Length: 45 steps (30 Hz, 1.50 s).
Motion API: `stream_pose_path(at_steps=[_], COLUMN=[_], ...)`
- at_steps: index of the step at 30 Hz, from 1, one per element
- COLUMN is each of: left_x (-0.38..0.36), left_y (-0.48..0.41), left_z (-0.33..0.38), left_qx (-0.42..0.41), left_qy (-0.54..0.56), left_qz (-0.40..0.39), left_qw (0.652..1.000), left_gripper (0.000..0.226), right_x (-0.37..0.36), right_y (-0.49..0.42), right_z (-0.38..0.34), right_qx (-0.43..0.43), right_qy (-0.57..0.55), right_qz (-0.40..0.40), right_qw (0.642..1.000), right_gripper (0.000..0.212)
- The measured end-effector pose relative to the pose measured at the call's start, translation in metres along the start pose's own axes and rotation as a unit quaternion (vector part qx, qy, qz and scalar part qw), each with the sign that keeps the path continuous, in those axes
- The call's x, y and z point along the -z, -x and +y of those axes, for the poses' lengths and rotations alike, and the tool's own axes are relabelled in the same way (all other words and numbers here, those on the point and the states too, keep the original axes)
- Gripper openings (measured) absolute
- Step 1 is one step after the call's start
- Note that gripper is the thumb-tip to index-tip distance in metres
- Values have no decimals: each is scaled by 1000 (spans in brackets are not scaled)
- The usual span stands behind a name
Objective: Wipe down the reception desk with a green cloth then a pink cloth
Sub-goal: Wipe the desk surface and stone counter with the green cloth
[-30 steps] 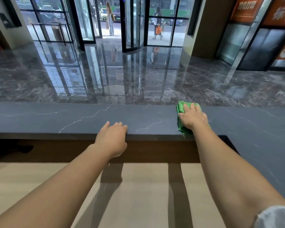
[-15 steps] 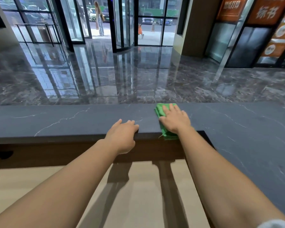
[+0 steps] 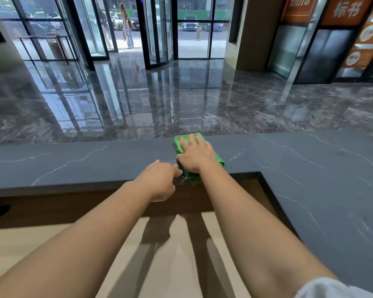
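Note:
A folded green cloth (image 3: 178,143) lies on the dark grey marbled top of the reception desk (image 3: 73,160), spanning it from far edge to near edge. My right hand (image 3: 196,153) presses flat on the cloth with straight, spread fingers. My left hand (image 3: 159,181) rests on the desk's near edge just left of the cloth, fingertips on the top and almost touching my right hand. No pink cloth is in view.
The desk top turns a corner and runs toward me on the right (image 3: 332,201). Below it lies a lower beige work surface (image 3: 177,265). Beyond the desk stretch a glossy marble lobby floor (image 3: 181,100), glass doors, and a person (image 3: 127,26) outside.
My right hand has slid the green cloth leftward along the desk top, closing the gap to my left hand. My left hand stayed on the near edge.

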<state>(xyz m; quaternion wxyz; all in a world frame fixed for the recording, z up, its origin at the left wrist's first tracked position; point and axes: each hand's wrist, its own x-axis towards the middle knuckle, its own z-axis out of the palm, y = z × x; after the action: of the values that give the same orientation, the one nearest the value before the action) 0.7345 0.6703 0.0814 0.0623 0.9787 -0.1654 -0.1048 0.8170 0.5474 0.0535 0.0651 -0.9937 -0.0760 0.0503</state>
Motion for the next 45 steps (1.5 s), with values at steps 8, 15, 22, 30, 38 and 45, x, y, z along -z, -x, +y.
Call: stream_pose_path(at_steps=[8, 15, 22, 30, 38, 45], left_x=[-4, -17, -23, -16, -13, -17], left_y=[2, 0, 16, 25, 43, 69], left_z=[3, -6, -8, 34, 66, 98], left_qx=[10, 31, 124, 78, 28, -13], left_qy=[22, 81, 214, 204, 177, 174], left_qz=[5, 17, 170, 132, 117, 106], left_qw=[1000, 996, 954, 967, 977, 979], left_gripper=[73, 77, 68, 68, 68, 69], right_x=[20, 11, -10, 12, 19, 14], right_y=[-7, 15, 46, 51, 77, 128], right_z=[110, 74, -6, 96, 144, 147], right_qx=[-103, -125, 24, -56, -146, -147], right_qy=[11, -9, 0, 14, -13, -1], right_qz=[9, 13, 32, 22, -10, -13], right_qw=[995, 992, 999, 998, 989, 989], right_gripper=[62, 66, 62, 61, 62, 61])
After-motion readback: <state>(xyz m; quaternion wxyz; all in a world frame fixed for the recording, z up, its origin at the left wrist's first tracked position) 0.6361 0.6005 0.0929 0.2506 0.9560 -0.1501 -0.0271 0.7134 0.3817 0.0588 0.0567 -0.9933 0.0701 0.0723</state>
